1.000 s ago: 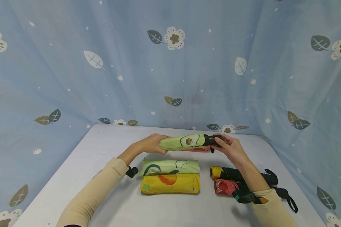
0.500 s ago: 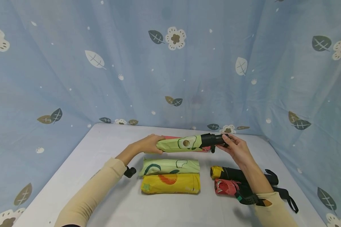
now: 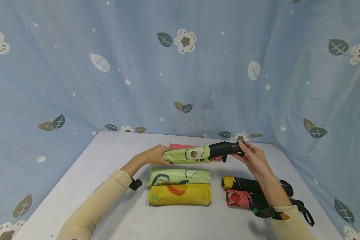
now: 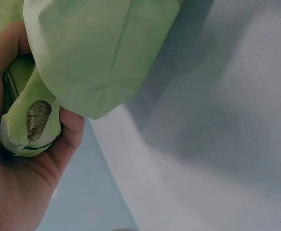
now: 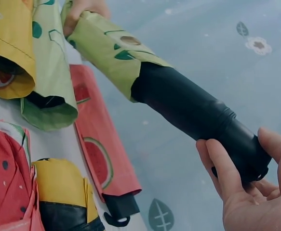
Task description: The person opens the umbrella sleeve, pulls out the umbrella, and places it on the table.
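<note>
My left hand (image 3: 157, 155) grips the closed end of a pale green sleeve (image 3: 177, 156) with an avocado print. Out of its right end sticks a black folding umbrella (image 5: 188, 103), its canopy end still inside the sleeve. My right hand (image 3: 253, 160) pinches the umbrella's black handle (image 5: 246, 149) between thumb and fingers. Both are held up over the back of the table, overlapping a red watermelon-print umbrella sleeve (image 3: 181, 146). In the left wrist view, fingers (image 4: 73, 130) wrap the held sleeve, while another green sleeve (image 4: 97, 53) fills the foreground.
On the white table (image 3: 180, 220), a green sleeve (image 3: 180, 176) and a yellow fruit-print sleeve (image 3: 180, 195) lie side by side. Two bare folded umbrellas, one yellow and black (image 3: 243, 185), one red and black (image 3: 238, 198), lie beneath my right forearm. Behind hangs a blue curtain (image 3: 138, 83).
My right hand has moved right with the handle, and more of the black umbrella shows outside the green sleeve. My left hand has shifted slightly left and down with the sleeve.
</note>
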Demonstrator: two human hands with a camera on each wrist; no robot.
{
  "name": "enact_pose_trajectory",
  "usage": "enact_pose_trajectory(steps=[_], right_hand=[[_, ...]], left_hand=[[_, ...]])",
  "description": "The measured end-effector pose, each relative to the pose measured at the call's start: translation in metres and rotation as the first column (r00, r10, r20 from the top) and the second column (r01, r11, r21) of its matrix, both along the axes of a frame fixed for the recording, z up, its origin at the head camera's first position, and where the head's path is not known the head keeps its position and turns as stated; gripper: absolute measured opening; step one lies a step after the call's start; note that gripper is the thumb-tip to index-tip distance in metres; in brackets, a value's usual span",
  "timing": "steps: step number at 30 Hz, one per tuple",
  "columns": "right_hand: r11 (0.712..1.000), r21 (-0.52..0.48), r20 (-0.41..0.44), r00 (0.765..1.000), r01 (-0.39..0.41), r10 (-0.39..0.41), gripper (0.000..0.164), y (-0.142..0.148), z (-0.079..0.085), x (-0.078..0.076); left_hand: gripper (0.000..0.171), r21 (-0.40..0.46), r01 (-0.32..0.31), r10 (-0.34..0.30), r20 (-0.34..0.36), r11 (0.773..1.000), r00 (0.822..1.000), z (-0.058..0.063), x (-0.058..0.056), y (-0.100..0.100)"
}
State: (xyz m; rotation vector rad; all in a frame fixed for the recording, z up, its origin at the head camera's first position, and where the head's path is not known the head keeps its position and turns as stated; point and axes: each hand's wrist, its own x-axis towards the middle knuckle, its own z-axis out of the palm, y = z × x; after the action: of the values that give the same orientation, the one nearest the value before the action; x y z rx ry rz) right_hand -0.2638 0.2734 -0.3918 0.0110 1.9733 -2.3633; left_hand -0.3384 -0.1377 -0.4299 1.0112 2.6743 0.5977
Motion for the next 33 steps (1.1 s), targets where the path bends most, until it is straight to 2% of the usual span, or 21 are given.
enact_pose_trajectory(steps=[12, 21, 27, 33], right_hand=[[0.999, -0.033, 0.013, 1.0, 0.004, -0.003, 0.083, 0.015, 0.003, 0.007], [0.999, -0.047, 0.001, 1.0, 0.017, -0.017, 0.084, 0.026, 0.006, 0.01], [0.997, -0.064, -0.007, 0.999, 0.042, -0.043, 0.086, 0.034, 0.009, 0.011], [0.995, -0.09, -0.014, 0.999, 0.05, -0.051, 0.087, 0.04, 0.01, 0.013]], left_hand=[[0.051, 0.021, -0.003, 0.003, -0.004, 1.0, 1.0, -0.002, -0.001, -0.007], [0.053, -0.007, -0.017, 0.017, -0.009, 1.0, 1.0, -0.006, -0.001, -0.013], [0.034, 0.007, -0.005, 0.005, -0.004, 1.0, 1.0, -0.008, -0.002, -0.017], [0.025, 0.028, 0.011, -0.011, -0.018, 1.0, 1.0, -0.008, -0.002, -0.021]])
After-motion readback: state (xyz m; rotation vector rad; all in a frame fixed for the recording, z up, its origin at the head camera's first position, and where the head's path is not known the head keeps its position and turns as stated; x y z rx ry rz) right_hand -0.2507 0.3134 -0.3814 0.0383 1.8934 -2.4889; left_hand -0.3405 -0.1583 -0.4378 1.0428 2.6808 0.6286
